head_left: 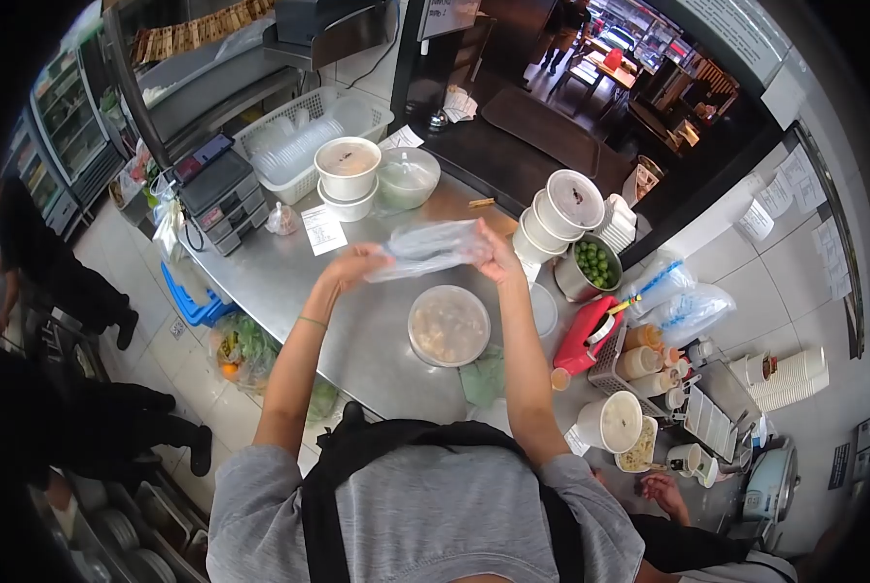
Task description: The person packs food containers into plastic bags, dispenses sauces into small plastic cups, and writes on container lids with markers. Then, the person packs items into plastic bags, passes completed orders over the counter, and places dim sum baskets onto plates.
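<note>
Pinched at its ends by the left hand [362, 263] and right hand [496, 253], a clear plastic bag [423, 251] spans mid-frame between them (rather blurred). Spreading it seems the step in hand; the next move probably calls for a wide, steady mouth. Just below sits a round tub [450, 326]; stacked white tubs [556, 213] stand upper right of centre.

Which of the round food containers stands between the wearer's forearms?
The translucent-topped tub, standing alone on the steel counter; the others stand outside that space, some stacked.
</note>
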The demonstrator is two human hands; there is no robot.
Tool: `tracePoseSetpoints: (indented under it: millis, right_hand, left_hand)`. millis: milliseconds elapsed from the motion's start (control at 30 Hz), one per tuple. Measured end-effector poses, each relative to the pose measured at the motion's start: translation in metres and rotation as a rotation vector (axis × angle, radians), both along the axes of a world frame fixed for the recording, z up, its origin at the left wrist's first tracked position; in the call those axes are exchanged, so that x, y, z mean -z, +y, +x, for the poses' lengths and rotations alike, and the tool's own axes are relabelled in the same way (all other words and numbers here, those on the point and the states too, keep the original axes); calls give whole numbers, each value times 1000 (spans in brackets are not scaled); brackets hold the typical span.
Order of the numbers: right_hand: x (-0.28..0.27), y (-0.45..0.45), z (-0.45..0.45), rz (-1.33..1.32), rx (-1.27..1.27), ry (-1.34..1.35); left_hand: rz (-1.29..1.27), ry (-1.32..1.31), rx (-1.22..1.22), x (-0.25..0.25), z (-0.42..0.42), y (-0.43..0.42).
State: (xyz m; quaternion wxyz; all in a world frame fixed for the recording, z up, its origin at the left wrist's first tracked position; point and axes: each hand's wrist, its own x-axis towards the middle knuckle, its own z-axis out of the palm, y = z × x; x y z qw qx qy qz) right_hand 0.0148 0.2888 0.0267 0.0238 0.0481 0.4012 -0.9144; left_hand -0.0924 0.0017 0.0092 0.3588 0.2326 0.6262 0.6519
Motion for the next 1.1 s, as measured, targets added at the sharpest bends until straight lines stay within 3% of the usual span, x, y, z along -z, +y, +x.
tracePoseSetpoints:
  millis: [33, 100, 167, 200, 267, 333, 367, 467, 533, 567, 667, 700, 800, 900, 933, 967, 1000, 1033, 1100]
  right_hand:
    - [-3, 2, 3, 206, -121, -60]
    - [-1, -3, -1, 701, -401, -181]
    - [5, -9, -7, 604, -221, -249]
    - [3, -11, -7, 556, -130, -282]
    - [28, 9, -19, 150, 3, -195]
    - [35, 16, -26, -114, 124, -221]
    - [35, 14, -24, -49, 64, -256]
    - [27, -7, -9, 161, -140, -243]
    - [24, -16, 1, 323, -304, -76]
    - [21, -16, 4, 222, -314, 54]
    - [55, 19, -25, 410, -521, -51]
    - [46, 16, -24, 736, -403, -319]
    - [43, -1, -40, 1388, -149, -565]
    - [60, -17, -58, 2182, -328, -464]
    - [59, -21, -57, 2164, -299, -432]
    - [60, -27, -52, 2145, -274, -401]
    - [56, -30, -44, 1945, -211, -325]
    - [51, -34, -36, 1740, -164, -253]
    - [27, -20, 0, 964, -5, -50]
  left_hand:
    - [129, -179, -198, -1, -5, -1]
    - [357, -411, -231, -10, -7, 3]
    - [478, -614, -235, -3, -12, 11]
    - [546, -703, -47, 24, -25, 15]
    - [670, -864, 340, 72, -52, 16]
    - [142, -283, 117, 38, -12, 22]
    - [-120, 7, 3, 25, 4, 24]
    - [-86, -98, -554, 90, -49, 21]
    - [145, -498, -537, 95, -70, 7]
    - [260, -698, -517, 97, -75, 9]
    - [402, -728, -202, 53, -51, 5]
    - [428, -599, 24, 51, -46, 1]
    - [-6, -340, 154, 29, -24, 19]
    - [-740, 601, 17, 70, -30, 47]
    - [-950, 922, -50, 84, -31, 55]
    - [-974, 826, -47, 97, -37, 60]
    - [-1012, 838, -7, 91, -32, 56]
    - [-1050, 849, 30, 73, -25, 48]
    - [-1117, 837, 65, 59, -19, 32]
